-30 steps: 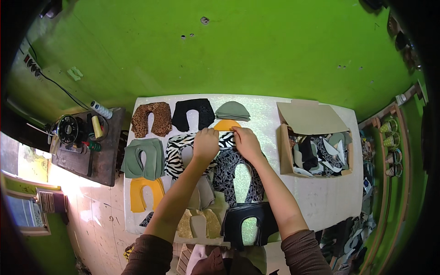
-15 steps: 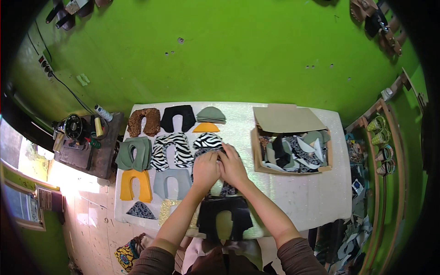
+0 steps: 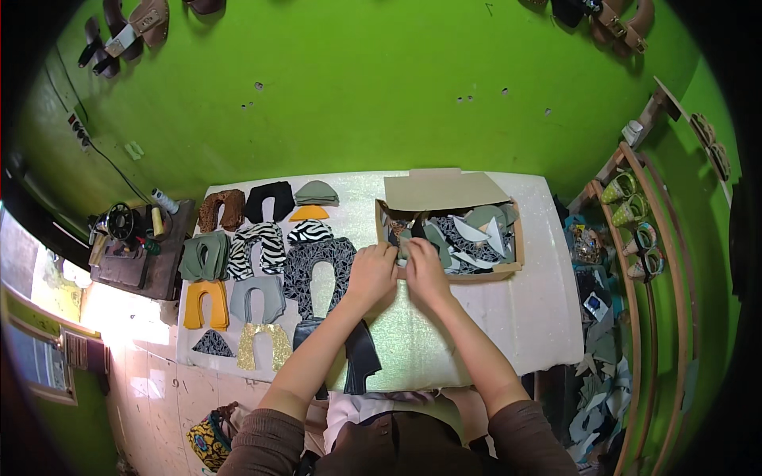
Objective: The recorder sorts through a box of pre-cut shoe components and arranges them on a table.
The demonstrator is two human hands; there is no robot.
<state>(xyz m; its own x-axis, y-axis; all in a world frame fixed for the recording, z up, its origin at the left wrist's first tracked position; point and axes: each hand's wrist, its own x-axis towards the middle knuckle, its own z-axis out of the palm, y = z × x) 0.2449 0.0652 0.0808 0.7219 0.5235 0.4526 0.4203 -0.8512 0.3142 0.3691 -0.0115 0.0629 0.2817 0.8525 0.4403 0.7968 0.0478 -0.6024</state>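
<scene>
My left hand (image 3: 373,275) and my right hand (image 3: 427,274) are close together at the front left corner of an open cardboard box (image 3: 476,278). Both have curled fingers; a small pale edge shows between the fingertips, too small to name. Inside the box lie mixed cut pieces: white crescents (image 3: 471,230), green-grey ones and black-and-grey patterned ones. Left of my left hand rests an arch-shaped black-and-grey patterned piece (image 3: 298,262). My left forearm partly covers a black arch-shaped piece (image 3: 362,358) near the table's front edge.
Stacks of arch-shaped pieces fill the left of the white-covered table (image 3: 524,341): brown spotted (image 3: 210,212), green (image 3: 193,258), zebra-striped (image 3: 240,255), yellow (image 3: 193,308), grey (image 3: 244,303) and gold (image 3: 245,349). A small side table (image 3: 171,262) stands left, a wooden rack (image 3: 675,317) right.
Both hands have moved right, from above the black-and-grey patterned piece to the box's front left corner. That patterned piece now shows uncovered. The whole view has shifted right.
</scene>
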